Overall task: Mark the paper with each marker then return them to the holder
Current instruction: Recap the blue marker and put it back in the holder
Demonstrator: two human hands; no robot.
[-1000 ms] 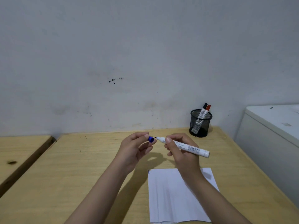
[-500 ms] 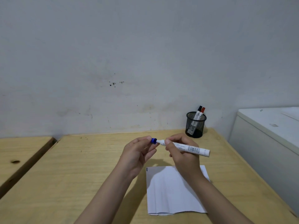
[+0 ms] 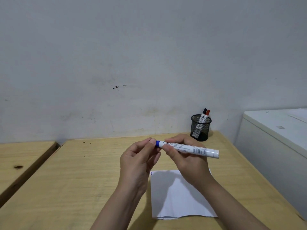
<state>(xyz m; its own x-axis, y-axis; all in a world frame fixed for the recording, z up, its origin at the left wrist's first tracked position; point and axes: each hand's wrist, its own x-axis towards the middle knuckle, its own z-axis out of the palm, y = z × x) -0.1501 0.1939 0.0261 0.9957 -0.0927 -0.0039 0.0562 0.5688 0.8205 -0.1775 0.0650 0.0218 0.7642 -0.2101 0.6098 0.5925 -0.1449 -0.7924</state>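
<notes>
Now seated on the marker [image 3: 187, 148], the blue cap [image 3: 157, 144] is pinched by the left hand [image 3: 141, 156]; the right hand [image 3: 186, 159] fingers grip the barrel above the paper [image 3: 179, 196] on the table [image 3: 74, 171], holder [image 3: 200, 127] far right.

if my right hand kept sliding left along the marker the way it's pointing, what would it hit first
The left hand. Its fingertips pinch the blue cap directly ahead of the right hand, which grips the marker barrel. Only the cap separates them.

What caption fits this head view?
Left hand presses the blue cap onto the marker held by the right hand, above the paper.
</notes>
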